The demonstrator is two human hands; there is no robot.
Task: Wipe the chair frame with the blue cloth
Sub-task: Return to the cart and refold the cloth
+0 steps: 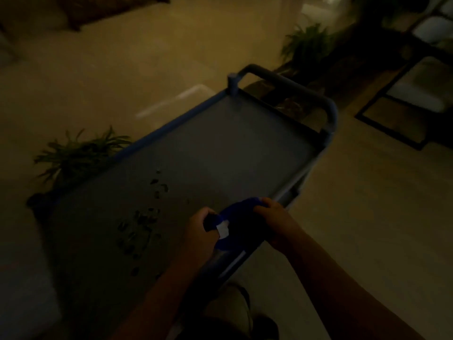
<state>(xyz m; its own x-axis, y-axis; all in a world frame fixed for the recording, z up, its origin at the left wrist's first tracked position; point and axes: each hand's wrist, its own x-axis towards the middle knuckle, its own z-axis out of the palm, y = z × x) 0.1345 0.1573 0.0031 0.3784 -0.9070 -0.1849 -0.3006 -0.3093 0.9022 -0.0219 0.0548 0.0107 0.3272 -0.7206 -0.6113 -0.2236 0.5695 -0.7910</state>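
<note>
The room is dim. A blue cloth (239, 225) with a white tag is bunched between both my hands, over the near right edge of a grey cart top. My left hand (199, 229) grips its left end by the tag. My right hand (273, 218) grips its right end. A chair with a black metal frame (382, 94) and pale cushions stands at the far right, well away from my hands.
The grey cart tray (208, 153) with blue rails and a curved handle (294, 85) fills the middle; dark specks lie on its near left part. Potted plants stand left of the cart (78, 155) and beyond it (306, 44). Pale floor surrounds everything.
</note>
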